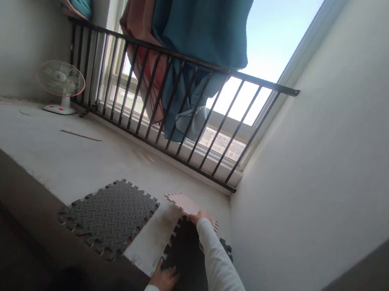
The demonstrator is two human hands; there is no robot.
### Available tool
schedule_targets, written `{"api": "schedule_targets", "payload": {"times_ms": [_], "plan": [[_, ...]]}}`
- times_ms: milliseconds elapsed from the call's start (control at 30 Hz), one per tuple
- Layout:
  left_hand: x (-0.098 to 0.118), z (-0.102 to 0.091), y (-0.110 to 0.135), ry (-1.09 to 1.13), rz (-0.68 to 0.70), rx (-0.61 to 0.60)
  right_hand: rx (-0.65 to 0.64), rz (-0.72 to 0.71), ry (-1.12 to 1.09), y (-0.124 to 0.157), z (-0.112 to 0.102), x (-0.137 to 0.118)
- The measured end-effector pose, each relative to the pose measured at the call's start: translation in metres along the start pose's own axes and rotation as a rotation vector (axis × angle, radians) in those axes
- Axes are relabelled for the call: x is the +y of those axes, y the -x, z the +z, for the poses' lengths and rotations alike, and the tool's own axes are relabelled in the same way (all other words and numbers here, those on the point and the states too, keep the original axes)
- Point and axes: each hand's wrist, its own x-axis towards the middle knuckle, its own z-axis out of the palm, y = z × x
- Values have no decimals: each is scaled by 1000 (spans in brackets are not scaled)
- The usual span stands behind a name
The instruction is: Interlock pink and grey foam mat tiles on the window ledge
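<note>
Nearest me, the person's left hand (pixel 163 285) is resting at the left edge of a black mat (pixel 188 251); I cannot tell whether the fingers are closing on it. The right hand (pixel 204 217) is reaching across that mat and gripping the near edge of a pale pink mat (pixel 188 203), which is lying just beyond it. Off to the left, a dark grey mat (pixel 111 213) is sitting apart on the pale ledge (pixel 50 158). Farther back, a thin strip (pixel 81 135) is lying before a small fan (pixel 60 80), and curtains (pixel 200 21) are hanging over a black railing (pixel 176 55).
</note>
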Motion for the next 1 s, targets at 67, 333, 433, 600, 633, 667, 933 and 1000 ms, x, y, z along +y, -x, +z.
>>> {"api": "schedule_targets", "payload": {"times_ms": [67, 333, 433, 600, 633, 667, 933, 1000], "plan": [[-16, 12, 27, 34, -20, 257, 11, 30, -41, 15, 6, -6], [-36, 43, 99, 67, -32, 898, 41, -19, -169, 75, 9, -109], [-41, 31, 106, 98, -89, 978, -39, -189, -180, 110, 20, -155], [-51, 17, 124, 159, -121, 1001, -137, -348, -169, 153, 45, -154], [-51, 15, 128, 183, -128, 990, -138, -338, -163, 158, 50, -141], [-50, 12, 132, 209, -134, 982, -134, -309, -159, 162, 56, -125], [-11, -52, 173, 290, 9, 1095, -4, -145, -313, 213, 76, 14], [-3, -78, 192, 236, 98, 1101, 61, -180, -422, 229, 73, 33]]}}
